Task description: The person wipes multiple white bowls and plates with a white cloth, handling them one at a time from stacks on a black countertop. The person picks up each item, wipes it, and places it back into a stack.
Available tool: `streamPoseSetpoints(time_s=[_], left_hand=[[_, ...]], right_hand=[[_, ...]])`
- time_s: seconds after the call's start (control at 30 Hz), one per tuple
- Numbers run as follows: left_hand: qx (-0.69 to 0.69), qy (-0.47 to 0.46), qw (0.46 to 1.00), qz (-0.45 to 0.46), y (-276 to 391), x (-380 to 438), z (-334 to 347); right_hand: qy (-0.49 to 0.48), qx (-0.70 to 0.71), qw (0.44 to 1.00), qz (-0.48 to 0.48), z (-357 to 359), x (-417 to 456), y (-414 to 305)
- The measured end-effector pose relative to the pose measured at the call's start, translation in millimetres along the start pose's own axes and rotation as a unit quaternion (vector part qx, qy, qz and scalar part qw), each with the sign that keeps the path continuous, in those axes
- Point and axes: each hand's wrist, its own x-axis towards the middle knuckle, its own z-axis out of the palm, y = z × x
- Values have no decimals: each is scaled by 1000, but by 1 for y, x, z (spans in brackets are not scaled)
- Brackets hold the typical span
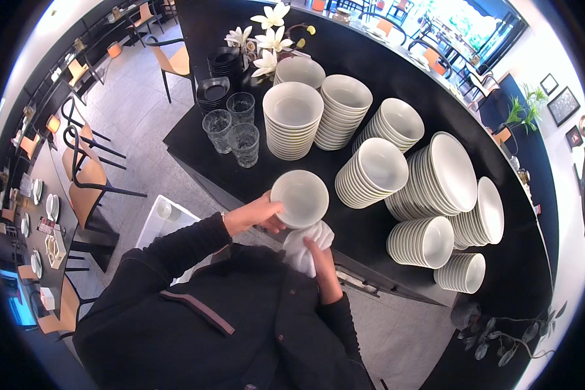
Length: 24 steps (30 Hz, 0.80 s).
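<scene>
My left hand (256,215) grips the near left rim of a white bowl (302,197), thumb on the inside and fingers beneath. The bowl is tipped so its inside faces up, close to the front edge of the black counter (253,184). In my right hand (322,268) is a bunched white cloth (327,235), just below the bowl's near rim; whether it touches the bowl I cannot tell. Beyond the bowl rises a tall stack of white bowls (292,124). Another bowl stack (370,173) leans to its right.
Three clear glasses (243,146) stand left of the stacks, near black dishes (213,92) and white flowers (272,39). Plate stacks (434,175) and smaller bowl stacks (421,242) fill the right side. A white plastic bin (148,229) sits below, left of the counter.
</scene>
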Motion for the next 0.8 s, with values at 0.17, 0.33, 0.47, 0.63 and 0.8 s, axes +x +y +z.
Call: streamPoseSetpoints(time_s=[0.17, 0.33, 0.47, 0.63, 0.8], left_hand=[[-49, 27, 998, 10, -4, -1, -14], [186, 101, 977, 18, 27, -18, -9], [354, 154, 922, 31, 40, -22, -13], [419, 298, 804, 300, 45, -21, -25], [260, 363, 807, 387, 96, 13, -64]], right_hand=[[2, -192, 980, 55, -11, 30, -38], [5, -8, 1000, 14, -19, 80, -57], [44, 59, 997, 22, -18, 89, -48], [67, 185, 980, 36, -28, 91, -29], [70, 231, 969, 43, -40, 88, -27]])
